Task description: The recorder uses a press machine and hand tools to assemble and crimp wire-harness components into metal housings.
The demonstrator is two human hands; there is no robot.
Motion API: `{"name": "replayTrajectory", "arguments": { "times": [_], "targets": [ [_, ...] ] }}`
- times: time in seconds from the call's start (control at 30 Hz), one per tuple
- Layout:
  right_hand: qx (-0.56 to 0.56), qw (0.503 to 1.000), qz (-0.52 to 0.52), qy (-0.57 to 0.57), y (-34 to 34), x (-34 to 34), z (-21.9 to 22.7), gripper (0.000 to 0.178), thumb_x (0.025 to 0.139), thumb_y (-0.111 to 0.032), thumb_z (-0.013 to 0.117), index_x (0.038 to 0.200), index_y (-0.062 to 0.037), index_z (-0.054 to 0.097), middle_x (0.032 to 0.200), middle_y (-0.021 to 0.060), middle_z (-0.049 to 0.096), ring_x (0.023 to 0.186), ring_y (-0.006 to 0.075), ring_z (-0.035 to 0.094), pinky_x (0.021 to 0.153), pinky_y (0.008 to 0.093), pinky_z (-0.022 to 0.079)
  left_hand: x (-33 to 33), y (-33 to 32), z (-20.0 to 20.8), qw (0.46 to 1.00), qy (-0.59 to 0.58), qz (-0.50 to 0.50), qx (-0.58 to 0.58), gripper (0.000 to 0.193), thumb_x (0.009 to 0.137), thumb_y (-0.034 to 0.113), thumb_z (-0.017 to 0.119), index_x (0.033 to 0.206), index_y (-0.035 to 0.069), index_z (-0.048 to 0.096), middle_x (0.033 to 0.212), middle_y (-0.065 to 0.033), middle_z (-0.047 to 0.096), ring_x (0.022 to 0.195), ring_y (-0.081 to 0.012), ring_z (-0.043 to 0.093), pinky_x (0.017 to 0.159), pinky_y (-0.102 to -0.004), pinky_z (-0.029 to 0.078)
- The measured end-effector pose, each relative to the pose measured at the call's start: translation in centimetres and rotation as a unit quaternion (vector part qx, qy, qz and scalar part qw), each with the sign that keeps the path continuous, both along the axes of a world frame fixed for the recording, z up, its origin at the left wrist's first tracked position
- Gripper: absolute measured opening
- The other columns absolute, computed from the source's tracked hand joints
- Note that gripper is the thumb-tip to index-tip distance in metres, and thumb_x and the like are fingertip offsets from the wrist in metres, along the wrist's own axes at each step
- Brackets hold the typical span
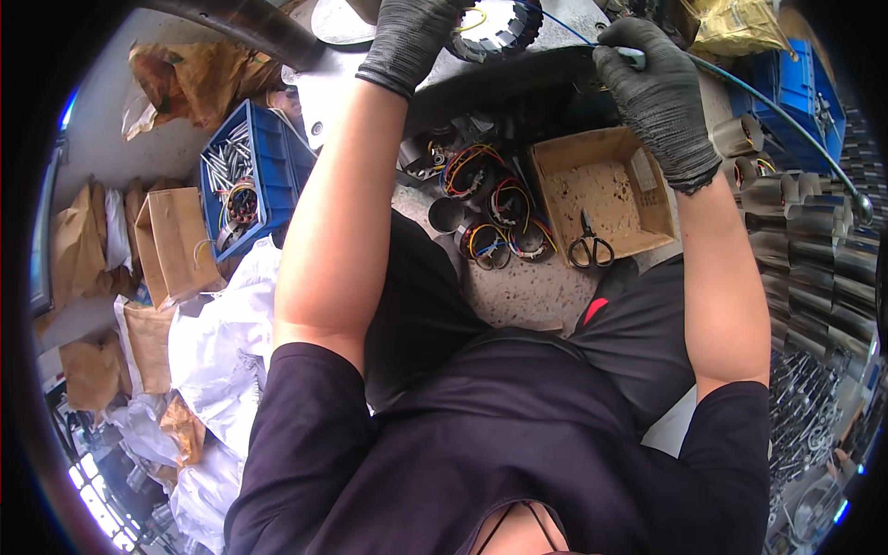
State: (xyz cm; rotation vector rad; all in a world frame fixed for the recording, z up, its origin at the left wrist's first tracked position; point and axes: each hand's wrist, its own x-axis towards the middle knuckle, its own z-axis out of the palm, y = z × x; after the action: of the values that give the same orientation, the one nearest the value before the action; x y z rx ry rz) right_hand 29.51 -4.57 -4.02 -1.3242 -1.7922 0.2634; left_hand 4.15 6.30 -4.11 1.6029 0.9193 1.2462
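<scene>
Black knitted gloves cover both hands. My left hand [416,42] reaches to the top edge and closes against the left side of a round, toothed motor stator [495,35] on a grey metal machine bed [435,79]. Its fingertips are partly cut off by the picture's edge. A yellow wire [474,17] loops beside them. To the right, my right hand [655,97] is closed at the end of a thin blue wire [564,26] running from the stator. Between its fingers shows a small pale piece [633,57] that I cannot make out.
Below the bed stand several wired stators [509,202] and an open cardboard box [647,231] with black scissors [589,248] at its edge. A blue bin [264,185] of metal shafts is left. Stacked metal cylinders [795,222] and a teal cord [777,109] lie right.
</scene>
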Motion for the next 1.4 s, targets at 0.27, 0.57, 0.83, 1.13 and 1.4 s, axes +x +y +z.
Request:
{"name": "replayTrajectory", "arguments": {
  "times": [0.27,0.57,0.83,1.13,1.4],
  "targets": [
    [-0.205,0.887,0.188,0.369,-2.6,-0.3,2.5,0.015,0.098,-0.011,0.070,0.111,-0.0044,0.072,0.103,0.0065,0.075,0.095,0.0123,0.071,0.087,0.0279,0.059,-1.3,0.4,-0.2,0.998,-0.037,0.001,-0.051,0.043,0.094,0.032,0.078,0.123,0.000,0.072,0.103,-0.0023,0.074,0.087,-0.0103,0.065,0.075,-0.0259,0.051],
    [-0.015,0.976,0.145,0.164,-1.6,-1.1,1.1,0.016,0.092,-0.004,0.075,0.109,-0.0054,0.075,0.097,0.0036,0.074,0.092,0.0113,0.069,0.083,0.0265,0.057,-0.2,-0.5,0.6,0.999,0.020,-0.034,-0.007,0.051,0.094,0.031,0.079,0.128,-0.005,0.067,0.111,-0.0079,0.075,0.097,-0.0124,0.067,0.084,-0.0278,0.053],
    [-0.126,0.965,0.157,0.170,-1.3,-0.3,1.2,0.025,0.088,-0.004,0.075,0.112,-0.0060,0.076,0.105,0.0044,0.076,0.096,0.0113,0.069,0.090,0.0285,0.056,0.6,-1.5,1.6,0.996,0.020,-0.082,0.009,0.047,0.092,0.028,0.080,0.123,-0.006,0.069,0.115,-0.0116,0.075,0.105,-0.0153,0.068,0.093,-0.0299,0.054],
    [-0.153,0.948,0.154,0.231,-1.6,-0.5,1.2,0.022,0.088,-0.004,0.075,0.109,-0.0069,0.078,0.102,0.0035,0.076,0.095,0.0105,0.069,0.088,0.0276,0.057,0.4,-1.5,1.5,0.996,0.017,-0.088,0.005,0.045,0.092,0.026,0.080,0.122,-0.006,0.070,0.114,-0.0113,0.075,0.104,-0.0151,0.068,0.092,-0.0301,0.054],
    [-0.221,0.924,0.187,0.250,-0.6,-0.3,1.1,0.018,0.089,-0.005,0.072,0.106,-0.0059,0.078,0.099,0.0034,0.077,0.091,0.0104,0.070,0.085,0.0262,0.057,0.4,-1.8,1.7,0.996,0.036,-0.076,0.017,0.045,0.092,0.027,0.079,0.123,-0.006,0.069,0.115,-0.0117,0.074,0.106,-0.0156,0.067,0.093,-0.0304,0.054]
  ]
}}
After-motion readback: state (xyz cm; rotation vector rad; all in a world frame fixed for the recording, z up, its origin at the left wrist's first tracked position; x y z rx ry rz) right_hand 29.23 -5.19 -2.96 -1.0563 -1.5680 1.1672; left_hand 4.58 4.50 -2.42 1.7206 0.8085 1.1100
